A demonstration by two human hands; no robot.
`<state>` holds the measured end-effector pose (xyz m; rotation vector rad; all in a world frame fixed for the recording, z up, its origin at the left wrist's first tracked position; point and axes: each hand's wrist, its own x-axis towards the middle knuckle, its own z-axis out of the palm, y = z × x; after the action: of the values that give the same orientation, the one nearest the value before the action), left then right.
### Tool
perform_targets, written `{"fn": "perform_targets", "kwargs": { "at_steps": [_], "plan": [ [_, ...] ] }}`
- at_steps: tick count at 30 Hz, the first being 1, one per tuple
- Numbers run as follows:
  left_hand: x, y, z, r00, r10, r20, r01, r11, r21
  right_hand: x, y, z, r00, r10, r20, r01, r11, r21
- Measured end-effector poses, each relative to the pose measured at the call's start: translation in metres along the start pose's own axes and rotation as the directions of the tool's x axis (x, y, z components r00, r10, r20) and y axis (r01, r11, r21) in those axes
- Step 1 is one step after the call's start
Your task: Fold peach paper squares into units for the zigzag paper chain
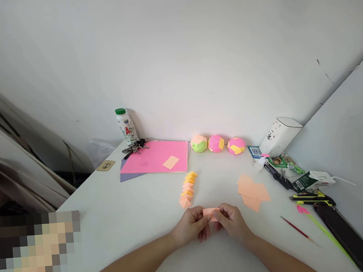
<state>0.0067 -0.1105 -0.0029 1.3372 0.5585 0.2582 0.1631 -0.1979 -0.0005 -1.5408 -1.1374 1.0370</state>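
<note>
Between my two hands is a small folded piece of peach paper [211, 211], held above the near part of the table. My left hand [192, 224] pinches its left end with thumb and fingers. At the other end, my right hand [233, 221] grips it, the thumb lying across its face. Just beyond my left hand runs a row of folded orange and peach paper pieces [188, 189], overlapping one another. To the right of my right hand lie several loose flat peach paper sheets [252, 191].
At the back stand three faceted paper balls [216, 143]. A pink folder [153, 157] holds keys [136, 146] and a peach sheet, beside a white bottle [126, 125]. Along the right are a white box [280, 136], a yellow-black cutter [314, 199], a thin brush [297, 229] and a black case [346, 232].
</note>
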Motion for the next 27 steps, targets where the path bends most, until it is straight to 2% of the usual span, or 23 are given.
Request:
{"fn": "perform_targets", "kwargs": {
  "at_steps": [13, 20, 27],
  "plan": [
    [0.0008, -0.0003, -0.0012, 1.0, 0.003, 0.031, -0.002, 1.0, -0.029, 0.0, 0.001, 0.0002, 1.0, -0.008, -0.007, 0.008, 1.0, -0.017],
    [0.0031, -0.0007, -0.0012, 1.0, 0.008, 0.014, -0.007, 0.996, -0.085, 0.0005, -0.0001, -0.0022, 0.995, -0.023, 0.094, 0.02, 0.999, 0.035],
    [0.0046, -0.0028, -0.0017, 1.0, 0.01, -0.003, -0.01, 0.997, -0.077, 0.0003, 0.0001, -0.0021, 0.996, -0.031, 0.083, 0.03, 1.0, 0.007]
  ]
}}
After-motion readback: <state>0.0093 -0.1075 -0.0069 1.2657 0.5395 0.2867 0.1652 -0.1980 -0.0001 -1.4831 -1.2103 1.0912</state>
